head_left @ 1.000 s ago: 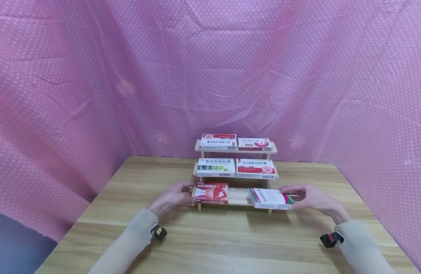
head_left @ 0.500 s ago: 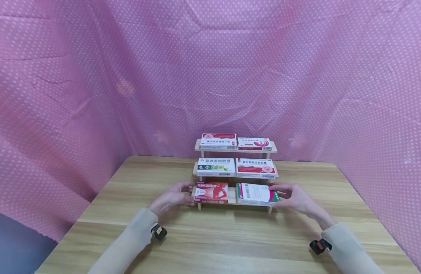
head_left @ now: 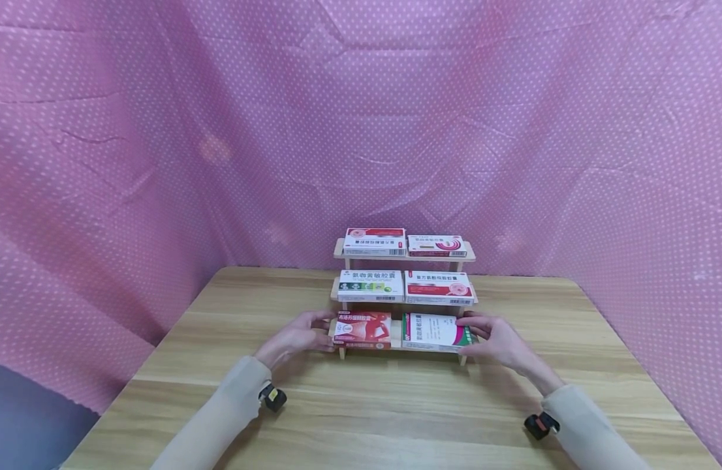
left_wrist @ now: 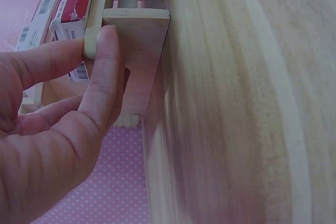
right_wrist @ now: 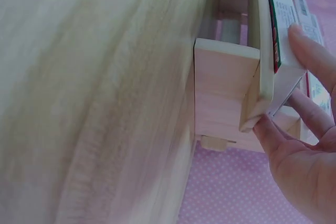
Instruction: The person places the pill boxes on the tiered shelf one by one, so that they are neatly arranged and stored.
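A small three-tier wooden display stand (head_left: 398,343) carries medicine boxes on each tier. On its bottom tier, a red medicine box (head_left: 361,328) lies at the left. A white medicine box with green and magenta ends (head_left: 433,329) lies to its right, a narrow gap between them. My left hand (head_left: 296,338) pinches the left end of the bottom shelf board (left_wrist: 90,43), beside the red box. At the other end, my right hand (head_left: 501,343) holds the white-green box by its right end, and one finger touches the shelf end (right_wrist: 257,106).
Two white boxes, one with green (head_left: 369,286) and one with red (head_left: 439,287), lie on the middle tier. Another pair, including a red-and-white box (head_left: 375,241), lies on the top tier. The wooden table (head_left: 361,411) extends in front; a pink dotted curtain (head_left: 361,130) hangs behind.
My right hand has moved left with the white-green box, which went from overhanging the bottom tier's right end to lying square on it. My left hand has stayed in place.
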Action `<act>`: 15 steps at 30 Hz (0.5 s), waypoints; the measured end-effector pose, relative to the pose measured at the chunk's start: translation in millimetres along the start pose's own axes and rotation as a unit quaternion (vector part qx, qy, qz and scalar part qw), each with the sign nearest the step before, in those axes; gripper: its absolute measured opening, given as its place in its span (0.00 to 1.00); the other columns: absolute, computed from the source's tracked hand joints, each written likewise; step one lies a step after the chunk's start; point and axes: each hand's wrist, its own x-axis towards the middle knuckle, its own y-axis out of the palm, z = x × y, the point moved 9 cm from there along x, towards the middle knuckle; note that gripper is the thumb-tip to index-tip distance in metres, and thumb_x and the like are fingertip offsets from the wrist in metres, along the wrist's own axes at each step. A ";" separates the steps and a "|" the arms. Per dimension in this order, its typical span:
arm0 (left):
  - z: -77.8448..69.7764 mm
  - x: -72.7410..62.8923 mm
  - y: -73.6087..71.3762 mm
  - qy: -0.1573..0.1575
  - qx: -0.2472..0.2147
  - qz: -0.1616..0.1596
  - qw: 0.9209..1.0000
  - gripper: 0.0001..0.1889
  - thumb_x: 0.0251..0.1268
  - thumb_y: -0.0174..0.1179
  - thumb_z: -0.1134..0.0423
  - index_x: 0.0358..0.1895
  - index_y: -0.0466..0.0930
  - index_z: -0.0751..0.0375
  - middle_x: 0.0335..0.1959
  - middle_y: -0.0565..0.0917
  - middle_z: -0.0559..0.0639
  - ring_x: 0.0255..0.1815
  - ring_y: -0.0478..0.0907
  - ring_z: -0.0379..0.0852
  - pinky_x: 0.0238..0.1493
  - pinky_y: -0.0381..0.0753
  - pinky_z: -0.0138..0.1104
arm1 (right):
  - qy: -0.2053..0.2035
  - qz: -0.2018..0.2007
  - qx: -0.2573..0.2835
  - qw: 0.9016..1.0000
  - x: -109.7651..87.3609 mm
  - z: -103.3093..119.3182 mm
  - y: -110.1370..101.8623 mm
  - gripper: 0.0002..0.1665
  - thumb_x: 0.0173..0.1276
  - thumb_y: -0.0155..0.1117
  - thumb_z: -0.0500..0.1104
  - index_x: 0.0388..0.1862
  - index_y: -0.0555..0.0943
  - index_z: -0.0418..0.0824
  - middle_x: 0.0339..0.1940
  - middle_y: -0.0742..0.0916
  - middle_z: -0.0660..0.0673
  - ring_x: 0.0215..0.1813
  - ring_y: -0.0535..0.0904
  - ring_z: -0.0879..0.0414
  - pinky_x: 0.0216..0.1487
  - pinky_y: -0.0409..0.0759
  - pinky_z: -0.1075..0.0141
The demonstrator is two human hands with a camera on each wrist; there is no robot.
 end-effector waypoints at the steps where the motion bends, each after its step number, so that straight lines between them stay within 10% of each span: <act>1: 0.4 0.2 -0.3 -0.001 0.001 -0.001 1.000 0.41 0.53 0.57 0.82 0.74 0.52 0.73 0.62 0.69 0.73 0.43 0.83 0.50 0.52 0.86 0.41 | -0.001 0.001 -0.001 1.000 0.4 0.5 0.5 0.37 0.52 0.79 0.41 0.61 0.78 0.33 0.74 0.63 0.26 0.71 0.66 0.32 0.69 0.69 0.52; 15: 3.0 2.4 -1.5 0.001 -0.004 -0.004 1.000 0.42 0.53 0.58 0.81 0.74 0.51 0.75 0.64 0.67 0.75 0.42 0.84 0.51 0.52 0.86 0.41 | -0.004 0.011 -0.021 1.000 0.0 1.1 3.0 0.37 0.53 0.78 0.42 0.62 0.77 0.35 0.75 0.62 0.26 0.72 0.65 0.31 0.70 0.68 0.48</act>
